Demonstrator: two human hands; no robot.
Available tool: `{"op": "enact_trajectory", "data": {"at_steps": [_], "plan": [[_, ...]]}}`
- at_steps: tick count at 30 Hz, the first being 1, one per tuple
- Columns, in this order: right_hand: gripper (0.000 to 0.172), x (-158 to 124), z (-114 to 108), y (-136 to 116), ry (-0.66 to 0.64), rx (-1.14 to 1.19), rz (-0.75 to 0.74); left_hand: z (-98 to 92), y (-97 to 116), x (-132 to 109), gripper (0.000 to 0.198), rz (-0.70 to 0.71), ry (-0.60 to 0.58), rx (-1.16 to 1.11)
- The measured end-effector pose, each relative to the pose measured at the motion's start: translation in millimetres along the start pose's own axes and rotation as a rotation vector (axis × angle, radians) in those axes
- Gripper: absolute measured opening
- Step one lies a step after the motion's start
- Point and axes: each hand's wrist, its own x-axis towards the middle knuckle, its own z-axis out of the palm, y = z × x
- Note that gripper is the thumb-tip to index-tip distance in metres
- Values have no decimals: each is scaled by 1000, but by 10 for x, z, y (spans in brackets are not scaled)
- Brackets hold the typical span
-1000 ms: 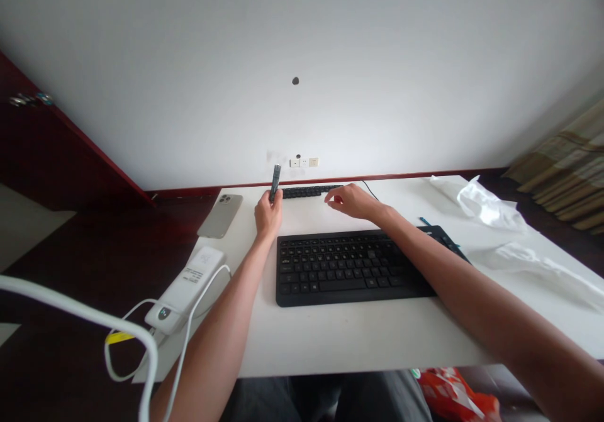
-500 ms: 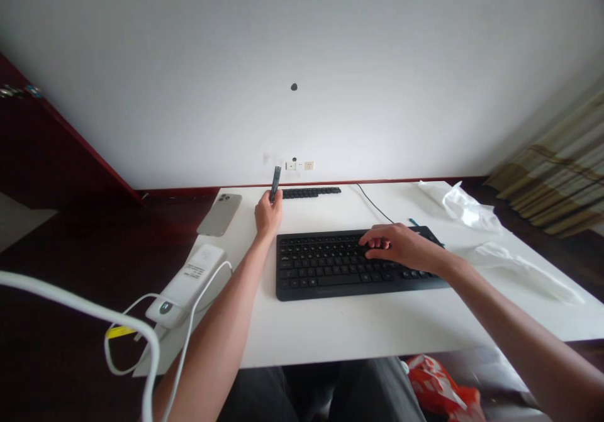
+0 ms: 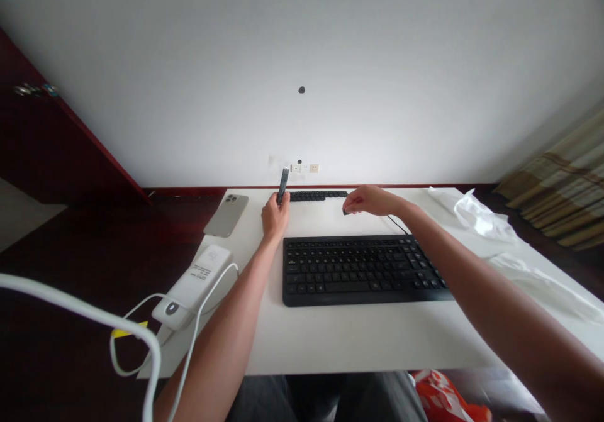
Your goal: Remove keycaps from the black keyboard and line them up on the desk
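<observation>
My left hand (image 3: 275, 216) is closed around a slim dark tool (image 3: 282, 185), held upright near the table's far edge. My right hand (image 3: 370, 200) hovers beyond the black keyboard (image 3: 358, 270), fingers pinched on a small dark keycap (image 3: 346, 211). A row of loose black keycaps (image 3: 318, 195) lies along the far edge between both hands. The keyboard's cable (image 3: 395, 223) runs out under my right wrist.
On the white table (image 3: 353, 337), a phone (image 3: 226, 214) lies face down at the far left and a white power bank (image 3: 193, 286) with white cables at the left edge. Crumpled white plastic (image 3: 476, 216) lies at the right. An orange bag (image 3: 448, 397) sits below.
My right hand went from the keycap row down onto the keyboard's right side, then back up beside the row, now pinching a small dark keycap. My left hand stayed put.
</observation>
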Motion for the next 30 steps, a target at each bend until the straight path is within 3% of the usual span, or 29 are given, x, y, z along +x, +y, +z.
{"op": "enact_trajectory", "data": {"at_steps": [3, 7, 13, 21, 30], "plan": [[18, 373, 56, 82, -22, -18, 72, 2, -6, 4, 38, 1, -8, 4], [18, 567, 171, 156, -15, 12, 114, 6, -3, 13, 39, -5, -14, 7], [18, 529, 190, 176, 12, -21, 105, -4, 19, -3, 38, -14, -28, 14], [22, 358, 43, -47, 94, -196, 64, 5, 15, -14, 37, -2, -25, 9], [22, 401, 88, -70, 3, -269, 95, 19, -29, 1, 38, 18, -28, 16]]}}
